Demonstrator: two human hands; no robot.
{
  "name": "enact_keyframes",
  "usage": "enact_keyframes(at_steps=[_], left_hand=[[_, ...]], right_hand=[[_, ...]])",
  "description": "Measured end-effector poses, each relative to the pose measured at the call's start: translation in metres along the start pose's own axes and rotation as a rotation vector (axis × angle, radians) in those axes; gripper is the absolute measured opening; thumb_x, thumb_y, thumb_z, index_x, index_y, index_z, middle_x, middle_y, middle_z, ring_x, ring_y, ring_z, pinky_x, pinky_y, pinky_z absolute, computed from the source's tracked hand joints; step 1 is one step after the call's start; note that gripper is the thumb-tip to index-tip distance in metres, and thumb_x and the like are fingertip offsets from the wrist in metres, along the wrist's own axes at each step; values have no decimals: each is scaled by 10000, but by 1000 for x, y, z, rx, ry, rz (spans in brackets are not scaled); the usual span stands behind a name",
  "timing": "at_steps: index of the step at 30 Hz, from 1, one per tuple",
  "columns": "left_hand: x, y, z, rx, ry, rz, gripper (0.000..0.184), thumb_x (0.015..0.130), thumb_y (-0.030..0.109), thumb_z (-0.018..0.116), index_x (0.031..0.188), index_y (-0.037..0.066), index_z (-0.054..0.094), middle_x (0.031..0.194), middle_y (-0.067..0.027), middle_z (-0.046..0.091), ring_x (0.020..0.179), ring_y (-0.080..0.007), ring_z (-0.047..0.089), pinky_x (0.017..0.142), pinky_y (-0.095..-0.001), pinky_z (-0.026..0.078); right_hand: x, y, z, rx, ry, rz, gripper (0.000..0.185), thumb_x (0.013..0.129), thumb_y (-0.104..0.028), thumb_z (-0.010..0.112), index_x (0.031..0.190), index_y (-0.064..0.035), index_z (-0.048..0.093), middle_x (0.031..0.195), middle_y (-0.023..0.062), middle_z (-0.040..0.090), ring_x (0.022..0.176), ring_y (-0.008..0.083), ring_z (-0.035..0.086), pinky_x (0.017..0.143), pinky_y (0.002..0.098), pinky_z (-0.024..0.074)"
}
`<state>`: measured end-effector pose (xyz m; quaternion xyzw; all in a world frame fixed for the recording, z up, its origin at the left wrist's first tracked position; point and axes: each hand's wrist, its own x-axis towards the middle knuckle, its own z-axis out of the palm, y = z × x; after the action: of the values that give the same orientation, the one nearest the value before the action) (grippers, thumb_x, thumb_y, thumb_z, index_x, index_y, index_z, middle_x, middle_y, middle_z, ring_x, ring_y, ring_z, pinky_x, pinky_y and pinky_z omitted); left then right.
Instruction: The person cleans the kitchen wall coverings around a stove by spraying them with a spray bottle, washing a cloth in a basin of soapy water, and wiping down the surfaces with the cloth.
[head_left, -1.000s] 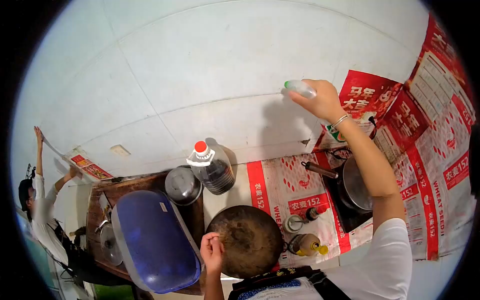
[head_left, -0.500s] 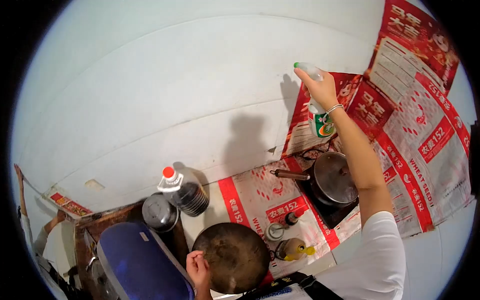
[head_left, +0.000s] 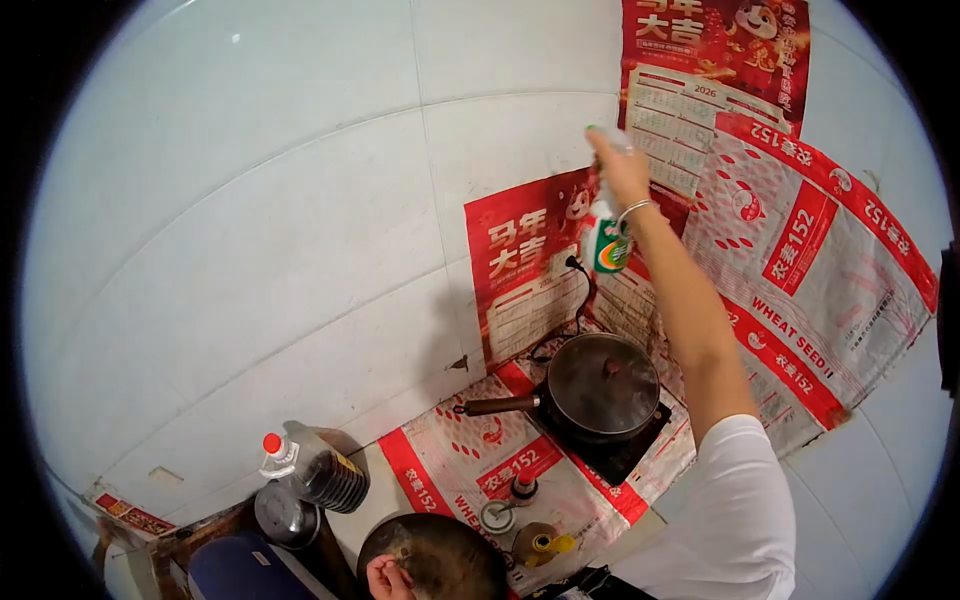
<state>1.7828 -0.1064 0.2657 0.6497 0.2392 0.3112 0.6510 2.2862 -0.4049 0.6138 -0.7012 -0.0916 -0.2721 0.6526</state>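
My right hand [head_left: 624, 178] is wrapped around the upper part of a spray bottle [head_left: 607, 247] with a green-tipped nozzle and a green label. The bottle is held upright in the air in front of the papered wall, above and behind a lidded pan [head_left: 602, 388]. That pan stands on a black cooktop [head_left: 618, 462], its wooden handle pointing left. Low in the view, my left hand [head_left: 388, 578] hangs over a dark wok [head_left: 440, 560], fingers curled in, with nothing visible in them.
A red-capped jug of dark liquid [head_left: 325, 483] stands beside a dark lidded pot [head_left: 287, 515] and a blue padded object [head_left: 235, 572]. On the red-and-white sheet are a small bottle [head_left: 523, 488], a jar [head_left: 497, 517] and a yellow-topped container [head_left: 540, 543]. A black plug cord [head_left: 584, 300] runs behind the pan.
The view has swung right and up, so the counter items sit lower and further left. My right hand still grips the spray bottle, now in front of the calendar posters.
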Motion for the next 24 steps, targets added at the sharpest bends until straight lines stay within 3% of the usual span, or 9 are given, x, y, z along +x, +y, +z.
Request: enact_keyframes(at_steps=[3,8,10,11,13,15,19,21,24], left_hand=[[-2,8,9,38,-6,38,144,960,179,510,1008,51,557,664,25,480,549,-54,412,525,-192,344],[-4,4,15,88,2,93,140,966,173,498,993,49,556,643,39,458,542,-41,385,515,-186,320],[-3,-12,3,120,-32,28,267,917,182,576,1114,6,535,797,-46,574,682,-128,532,622,-249,435],[3,-19,7,121,-31,27,267,917,182,576,1114,6,535,797,-46,574,682,-128,532,622,-249,435],[10,-25,15,140,26,62,172,989,193,441,945,44,515,630,-11,445,419,-59,332,391,-248,303],[5,-13,29,118,65,72,180,989,202,443,940,46,517,624,-6,439,425,-58,335,396,-245,304],[-2,2,39,64,-14,-8,130,977,151,453,955,42,521,627,9,405,491,-53,344,453,-233,284],[-4,8,47,29,-52,14,128,974,145,450,950,43,523,622,9,400,493,-52,339,457,-223,276],[-4,6,52,8,-72,3,118,970,134,450,958,52,534,602,18,395,486,-50,338,455,-216,271]], right_hand=[[25,4,-40,84,116,-72,371,786,-368,681,787,1,638,624,82,607,459,143,547,422,294,426],[52,12,-75,127,55,-7,359,777,-364,703,739,-18,614,623,79,601,450,148,537,399,296,407],[50,-1,-80,133,43,13,350,773,-349,712,679,-31,600,600,69,584,450,150,536,393,300,402],[50,-10,-81,133,42,15,350,773,-349,712,679,-31,600,600,69,584,450,150,536,393,300,402],[53,-21,-85,53,87,-98,327,781,-354,697,685,-67,573,606,47,568,467,136,506,423,279,397],[56,-32,-95,59,68,-128,331,773,-359,702,694,-61,582,605,48,567,464,133,511,426,276,399],[41,-21,-123,-280,-113,-119,399,762,-437,692,716,-49,610,640,54,595,463,127,518,442,282,413],[31,-1,-138,-732,-148,-206,472,761,-507,668,745,-36,632,674,58,617,481,130,534,470,280,435],[18,55,-163,-844,-247,-157,612,735,-629,618,812,-24,668,669,79,638,519,171,594,553,300,478]])
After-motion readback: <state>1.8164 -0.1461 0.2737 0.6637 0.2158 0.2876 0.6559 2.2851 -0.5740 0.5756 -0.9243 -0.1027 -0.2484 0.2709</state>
